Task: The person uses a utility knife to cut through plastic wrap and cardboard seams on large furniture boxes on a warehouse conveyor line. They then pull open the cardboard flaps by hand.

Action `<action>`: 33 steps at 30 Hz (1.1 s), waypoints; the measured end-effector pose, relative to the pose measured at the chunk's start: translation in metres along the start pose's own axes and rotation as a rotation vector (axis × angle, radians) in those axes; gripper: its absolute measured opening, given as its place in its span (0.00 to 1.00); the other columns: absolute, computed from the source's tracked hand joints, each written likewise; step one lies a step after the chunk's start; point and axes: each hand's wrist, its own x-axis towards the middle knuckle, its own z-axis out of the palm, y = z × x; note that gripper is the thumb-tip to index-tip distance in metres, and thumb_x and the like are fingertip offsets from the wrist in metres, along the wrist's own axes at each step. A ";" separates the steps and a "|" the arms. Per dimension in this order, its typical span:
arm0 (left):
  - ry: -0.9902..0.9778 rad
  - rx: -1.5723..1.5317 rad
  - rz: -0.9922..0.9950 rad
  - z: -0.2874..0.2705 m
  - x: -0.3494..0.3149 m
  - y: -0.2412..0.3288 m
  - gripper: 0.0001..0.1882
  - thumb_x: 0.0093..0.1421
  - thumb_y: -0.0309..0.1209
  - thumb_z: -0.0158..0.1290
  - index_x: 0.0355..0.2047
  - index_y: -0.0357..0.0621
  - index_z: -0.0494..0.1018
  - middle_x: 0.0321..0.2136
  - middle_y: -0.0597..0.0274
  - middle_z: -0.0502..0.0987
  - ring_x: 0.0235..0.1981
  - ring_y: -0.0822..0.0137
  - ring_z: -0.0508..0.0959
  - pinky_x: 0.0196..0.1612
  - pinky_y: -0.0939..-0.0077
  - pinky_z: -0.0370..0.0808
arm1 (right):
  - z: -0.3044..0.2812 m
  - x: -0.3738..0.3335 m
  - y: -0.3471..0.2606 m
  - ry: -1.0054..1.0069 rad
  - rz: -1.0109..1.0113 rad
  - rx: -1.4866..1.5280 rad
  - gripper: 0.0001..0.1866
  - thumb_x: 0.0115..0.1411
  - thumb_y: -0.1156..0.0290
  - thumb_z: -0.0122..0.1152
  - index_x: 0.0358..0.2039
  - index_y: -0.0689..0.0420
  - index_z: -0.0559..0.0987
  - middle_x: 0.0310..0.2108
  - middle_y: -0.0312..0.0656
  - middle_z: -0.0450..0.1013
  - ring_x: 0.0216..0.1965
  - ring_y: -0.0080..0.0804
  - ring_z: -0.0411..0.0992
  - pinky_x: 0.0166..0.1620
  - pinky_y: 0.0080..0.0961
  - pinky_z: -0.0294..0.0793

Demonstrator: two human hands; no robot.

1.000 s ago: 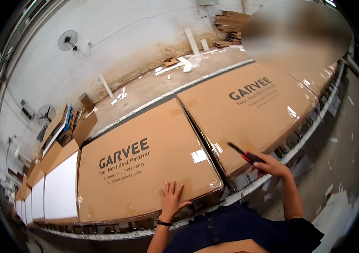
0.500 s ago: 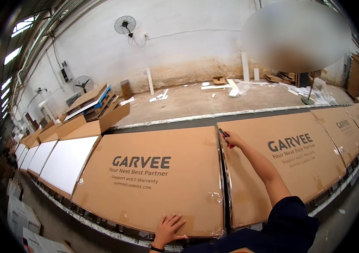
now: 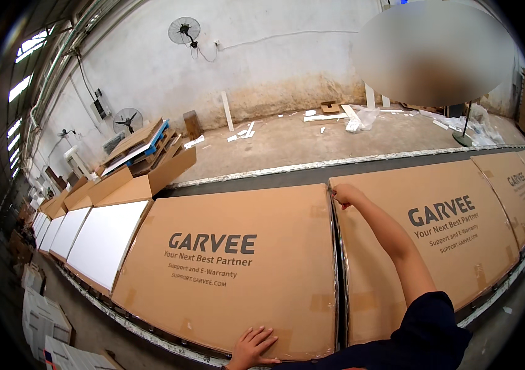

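Observation:
A large flat cardboard carton (image 3: pixel 207 206) with dark print lies shut in front of me. Clear tape shows on its right end. My left hand (image 3: pixel 254 349) rests on its near edge, palm down with the fingers spread. Right of it, across a narrow gap, lies a similar carton (image 3: pixel 373 259). At the far end of that gap my right hand (image 3: pixel 349 196) is closed around a small red-and-black cutter (image 3: pixel 335 196). The fingers mostly cover the cutter, and its blade cannot be made out. That hand is over the far left corner of the right carton.
The cartons lie in a row on a roller conveyor (image 3: pixel 151 327). Open cartons with white panels (image 3: pixel 99 243) stand to the left, their flaps (image 3: pixel 173 169) raised. Another carton (image 3: pixel 506 185) follows at right. Beyond the conveyor are stacked pallets (image 3: pixel 139 148) and floor scraps.
My right hand has turned at the far end of the gap, so the cutter is now mostly hidden. My left hand stays flat on the carton. The view has shifted slightly.

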 end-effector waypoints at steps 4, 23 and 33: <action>0.143 -0.265 -0.046 0.027 -0.022 -0.009 0.24 0.64 0.44 0.38 0.57 0.45 0.58 0.51 0.57 0.67 0.50 0.64 0.67 0.53 0.65 0.63 | 0.002 -0.008 -0.022 0.034 -0.025 -0.080 0.10 0.54 0.77 0.47 0.22 0.69 0.75 0.17 0.52 0.73 0.16 0.37 0.74 0.19 0.29 0.74; 0.199 0.065 0.029 -0.001 -0.017 0.002 0.24 0.40 0.50 0.63 0.33 0.50 0.76 0.38 0.67 0.76 0.43 0.64 0.75 0.41 0.70 0.73 | 0.044 -0.107 -0.032 -0.806 0.314 -0.047 0.12 0.59 0.69 0.49 0.44 0.48 0.73 0.23 0.36 0.72 0.18 0.22 0.68 0.20 0.18 0.63; 0.177 -0.036 0.103 -0.001 -0.010 0.004 0.22 0.43 0.45 0.62 0.36 0.47 0.75 0.39 0.64 0.75 0.44 0.59 0.73 0.45 0.66 0.70 | 0.092 -0.393 -0.085 -0.555 0.146 -0.233 0.23 0.60 0.69 0.45 0.57 0.50 0.64 0.21 0.42 0.72 0.19 0.28 0.72 0.23 0.27 0.73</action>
